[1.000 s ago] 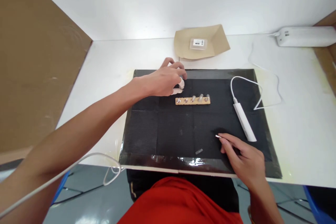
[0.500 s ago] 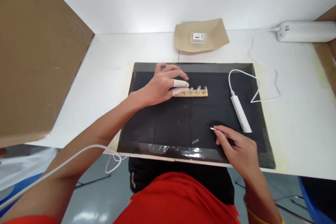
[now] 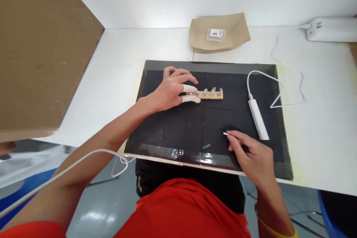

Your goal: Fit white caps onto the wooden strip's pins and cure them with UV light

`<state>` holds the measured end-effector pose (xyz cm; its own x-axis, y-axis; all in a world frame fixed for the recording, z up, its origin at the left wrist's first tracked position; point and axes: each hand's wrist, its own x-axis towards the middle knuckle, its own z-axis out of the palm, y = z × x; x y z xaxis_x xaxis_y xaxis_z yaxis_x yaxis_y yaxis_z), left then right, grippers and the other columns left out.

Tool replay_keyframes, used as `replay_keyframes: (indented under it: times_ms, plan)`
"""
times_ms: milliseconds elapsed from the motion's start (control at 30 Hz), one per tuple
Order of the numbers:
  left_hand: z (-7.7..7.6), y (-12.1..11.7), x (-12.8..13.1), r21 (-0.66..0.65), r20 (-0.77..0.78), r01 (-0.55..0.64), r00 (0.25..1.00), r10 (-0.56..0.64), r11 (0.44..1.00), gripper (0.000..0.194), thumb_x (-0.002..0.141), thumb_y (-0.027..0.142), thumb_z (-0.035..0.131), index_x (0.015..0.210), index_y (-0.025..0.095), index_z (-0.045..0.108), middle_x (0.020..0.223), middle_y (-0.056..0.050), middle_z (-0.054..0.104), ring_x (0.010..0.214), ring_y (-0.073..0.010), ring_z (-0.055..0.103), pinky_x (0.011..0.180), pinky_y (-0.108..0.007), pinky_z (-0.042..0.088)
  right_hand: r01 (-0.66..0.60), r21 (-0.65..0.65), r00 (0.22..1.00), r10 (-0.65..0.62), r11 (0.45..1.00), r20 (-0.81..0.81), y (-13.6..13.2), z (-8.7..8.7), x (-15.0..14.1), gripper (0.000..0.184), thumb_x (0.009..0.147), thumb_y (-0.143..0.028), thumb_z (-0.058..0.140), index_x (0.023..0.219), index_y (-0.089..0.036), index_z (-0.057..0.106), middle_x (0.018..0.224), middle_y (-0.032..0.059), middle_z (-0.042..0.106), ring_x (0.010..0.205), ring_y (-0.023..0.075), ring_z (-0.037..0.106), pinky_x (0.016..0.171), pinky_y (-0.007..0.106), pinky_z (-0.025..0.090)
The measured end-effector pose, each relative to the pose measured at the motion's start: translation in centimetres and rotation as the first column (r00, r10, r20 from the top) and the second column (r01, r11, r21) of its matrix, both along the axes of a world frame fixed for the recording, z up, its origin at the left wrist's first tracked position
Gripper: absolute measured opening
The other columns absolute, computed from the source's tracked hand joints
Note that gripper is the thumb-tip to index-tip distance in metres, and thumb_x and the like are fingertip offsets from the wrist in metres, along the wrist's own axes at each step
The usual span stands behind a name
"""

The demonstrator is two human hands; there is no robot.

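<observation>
My left hand (image 3: 172, 88) has its white-wrapped thumb and index finger on either side of the left end of a narrow wooden strip (image 3: 213, 97), touching its long edges. The other fingers are raised and spread. Small metal studs line the strip, and clear nail tips (image 3: 212, 91) stand tilted on the right part. My right hand (image 3: 252, 152), near the front right of the black mat, pinches a short slim piece with a pale shiny tip (image 3: 225, 133); the rest is hidden in the fingers. Left of it, a loose clear nail tip (image 3: 206, 146) lies on the mat.
A white pen-shaped device (image 3: 258, 119) with a looping cable lies on the right of the black mat (image 3: 167, 128). Behind the mat stands a tan paper tray (image 3: 234, 31) holding a clear labelled box (image 3: 216, 34). A white power strip (image 3: 331, 29) is at far right.
My left hand came down from behind the strip onto its left end, and its thumb shifted to the front edge. My right hand kept its pinch. The camera view also shifted.
</observation>
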<state>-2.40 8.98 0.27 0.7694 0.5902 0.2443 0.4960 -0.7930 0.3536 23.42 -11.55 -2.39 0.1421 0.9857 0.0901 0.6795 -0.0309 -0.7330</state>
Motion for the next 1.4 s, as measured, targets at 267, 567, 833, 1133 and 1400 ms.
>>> replay_keyframes:
  times_ms: [267,567,833,1133,1400]
  plan:
    - [0.4,-2.0,-1.0,0.092,-0.015,-0.089,0.996,0.09,0.992,0.051,0.091,0.079,0.061,0.1,0.031,0.077,0.134,-0.003,0.072,0.135,-0.0324,0.054,0.11,-0.06,0.028,-0.009,0.001,1.0,0.009,1.0,-0.007,0.0,0.1,0.0,0.027,0.099,-0.039,0.064,0.101,-0.02,0.083,0.06,-0.0016,0.073,0.05,0.0137,0.067,0.064,0.024,0.059]
    - [-1.8,-4.3,-0.2,0.2,-0.014,-0.223,0.973,0.23,0.954,0.045,0.1,0.068,0.056,0.116,0.03,0.071,0.153,-0.007,0.059,0.147,-0.0378,0.042,0.117,-0.059,0.023,-0.008,-0.012,1.0,0.008,1.0,-0.002,-0.2,-0.1,0.0,0.026,0.1,-0.038,0.064,0.102,-0.02,0.083,0.062,-0.0015,0.073,0.054,0.014,0.069,0.066,0.025,0.058]
    - [-1.2,-3.5,0.9,0.091,-0.056,-0.213,0.974,0.218,0.973,0.035,0.105,0.055,0.052,0.112,0.027,0.073,0.153,-0.004,0.057,0.15,-0.0384,0.036,0.124,-0.061,0.016,-0.011,-0.005,1.0,0.011,1.0,-0.014,-0.3,0.0,0.1,0.025,0.1,-0.037,0.065,0.102,-0.02,0.083,0.061,-0.0015,0.072,0.053,0.0136,0.067,0.065,0.024,0.057]
    - [-0.9,-3.2,1.3,0.199,-0.133,-0.138,0.977,0.166,0.97,0.038,0.11,0.035,0.041,0.097,0.022,0.074,0.144,-0.007,0.065,0.149,-0.0345,0.043,0.121,-0.067,0.027,-0.04,0.054,0.999,0.041,0.998,-0.018,-0.5,-0.5,0.3,0.02,0.1,-0.032,0.067,0.102,-0.02,0.082,0.061,-0.0041,0.071,0.052,0.0108,0.064,0.061,0.022,0.053]
    - [0.8,-4.2,0.4,0.096,-0.105,-0.119,0.986,0.129,0.988,0.032,0.107,0.036,0.049,0.094,0.024,0.075,0.139,-0.006,0.069,0.146,-0.0362,0.046,0.12,-0.069,0.022,-0.06,0.069,0.998,0.062,0.996,-0.025,-0.3,-0.1,0.2,0.019,0.101,-0.029,0.067,0.103,-0.018,0.082,0.062,-0.0038,0.071,0.052,0.0107,0.064,0.062,0.021,0.054]
